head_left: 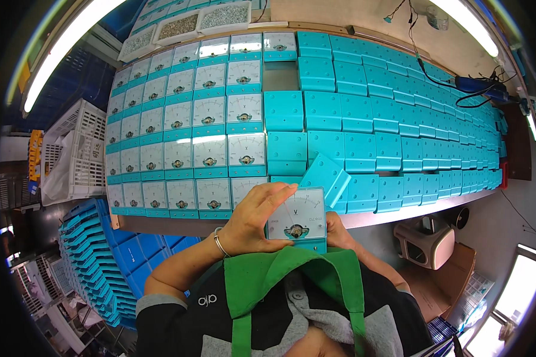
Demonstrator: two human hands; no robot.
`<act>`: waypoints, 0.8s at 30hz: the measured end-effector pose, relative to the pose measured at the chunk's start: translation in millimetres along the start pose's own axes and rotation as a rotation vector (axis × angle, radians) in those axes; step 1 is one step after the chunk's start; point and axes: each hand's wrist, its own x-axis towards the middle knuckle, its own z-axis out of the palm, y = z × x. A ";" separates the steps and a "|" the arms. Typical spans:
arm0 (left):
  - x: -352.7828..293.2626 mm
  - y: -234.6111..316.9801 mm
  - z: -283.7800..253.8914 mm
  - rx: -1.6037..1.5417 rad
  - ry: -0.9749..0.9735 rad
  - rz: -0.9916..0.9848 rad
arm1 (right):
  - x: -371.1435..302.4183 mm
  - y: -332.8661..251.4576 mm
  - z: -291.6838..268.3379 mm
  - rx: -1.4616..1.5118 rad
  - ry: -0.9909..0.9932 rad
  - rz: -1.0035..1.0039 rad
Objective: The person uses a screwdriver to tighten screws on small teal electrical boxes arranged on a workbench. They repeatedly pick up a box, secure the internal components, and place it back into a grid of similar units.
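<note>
An analog panel voltmeter (296,214) with a white dial and turquoise base is held upright in front of my chest, dial showing. My left hand (253,219) grips it from the left, fingers over the top edge and thumb at the lower edge. Along its right side, my right hand (338,232) holds the meter, its fingers partly hidden behind it. Just beyond, a turquoise cover (326,180) lies askew on other covers. Rows of similar meters (210,152) with bare dials fill the left of the table; turquoise covers (363,110) fill the right.
White trays of small metal parts (223,16) stand at the far left. A blue power tool (482,86) with a black cable hangs at the right. Left of the table are a white crate (71,149) and stacked turquoise parts (92,262); a beige stool (426,241) stands at the right.
</note>
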 end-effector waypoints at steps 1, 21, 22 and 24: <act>-0.6 -2.9 1.0 0.002 0.004 -0.001 | 0.7 -6.2 -2.8 -0.049 0.024 0.051; 18.7 -52.4 29.7 -1.217 0.254 -0.505 | 27.3 -35.3 -13.2 0.137 0.097 0.184; 21.8 -50.0 28.7 -1.210 0.263 -0.502 | 28.3 -33.1 -8.4 0.164 0.112 0.169; 23.7 -50.7 27.8 -1.203 0.268 -0.499 | 30.0 -27.4 -3.6 0.188 0.133 0.145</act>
